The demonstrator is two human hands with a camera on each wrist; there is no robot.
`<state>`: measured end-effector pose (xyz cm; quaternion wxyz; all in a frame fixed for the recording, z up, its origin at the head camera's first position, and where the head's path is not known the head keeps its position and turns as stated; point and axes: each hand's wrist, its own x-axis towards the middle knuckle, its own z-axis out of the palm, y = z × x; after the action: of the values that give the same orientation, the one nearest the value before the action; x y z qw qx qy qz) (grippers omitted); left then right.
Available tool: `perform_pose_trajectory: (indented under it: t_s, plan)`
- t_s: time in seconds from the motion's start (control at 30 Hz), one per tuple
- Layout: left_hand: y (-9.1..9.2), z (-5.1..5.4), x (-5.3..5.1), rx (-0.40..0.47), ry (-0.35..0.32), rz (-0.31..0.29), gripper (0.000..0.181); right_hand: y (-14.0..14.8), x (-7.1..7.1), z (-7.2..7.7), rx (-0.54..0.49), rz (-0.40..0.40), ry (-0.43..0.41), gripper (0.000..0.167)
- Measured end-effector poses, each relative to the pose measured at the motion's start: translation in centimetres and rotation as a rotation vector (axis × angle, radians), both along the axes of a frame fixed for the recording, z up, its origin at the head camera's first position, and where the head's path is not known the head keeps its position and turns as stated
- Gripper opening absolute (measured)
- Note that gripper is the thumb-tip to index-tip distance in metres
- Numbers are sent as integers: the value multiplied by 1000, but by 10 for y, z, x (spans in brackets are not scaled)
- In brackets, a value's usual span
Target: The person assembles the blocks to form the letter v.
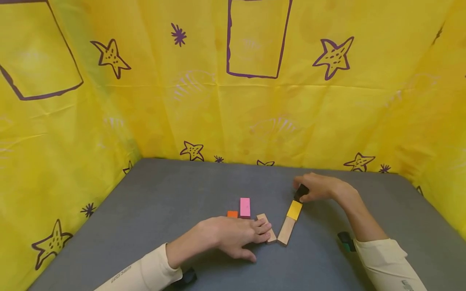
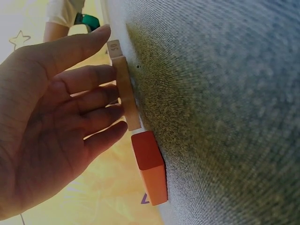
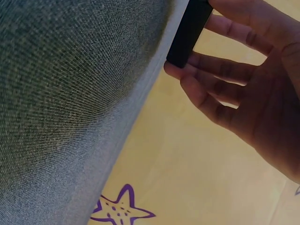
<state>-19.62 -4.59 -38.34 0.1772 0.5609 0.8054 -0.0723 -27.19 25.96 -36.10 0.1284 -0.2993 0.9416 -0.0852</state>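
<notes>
From left-wrist view alone, print (image 2: 114, 48) on wooden block (image 2: 116, 53); left fingers (image 2: 90, 79) straight, empty; right fingers (image 3: 222, 66) round black block (image 3: 190, 33)

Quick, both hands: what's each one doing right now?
Left hand: open, touching a plain wooden block.
Right hand: closed on a black block, holding it between thumb and fingers.

Small fabric-walled booth, looks like makeshift recording station; wider room hidden, kind of building cannot be told. Yellow cloth (image 1: 145, 113) closes off 3 sides, creased like hung curtain, printed with purple starfish (image 1: 334, 58), spiky bursts (image 1: 179, 35), outlined boxes (image 1: 258, 76), faint fish skeletons (image 1: 194, 83). Gray textile-covered tabletop (image 1: 174, 190) spreads between, back edge meeting cloth. Dark devices (image 1: 346, 241) at 2 wrists suit recording setup.
</notes>
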Motion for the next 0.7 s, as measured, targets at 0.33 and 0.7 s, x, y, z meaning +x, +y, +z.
perform_pose_trajectory:
  t_s: [0.33,0.7]
  plan:
    - [1,1,1,-7,2,4,69,2,-2,-5,-4,-1,-7,27]
    - [1,1,1,-8,-1,1,69,2,-2,-8,-2,144,55,25]
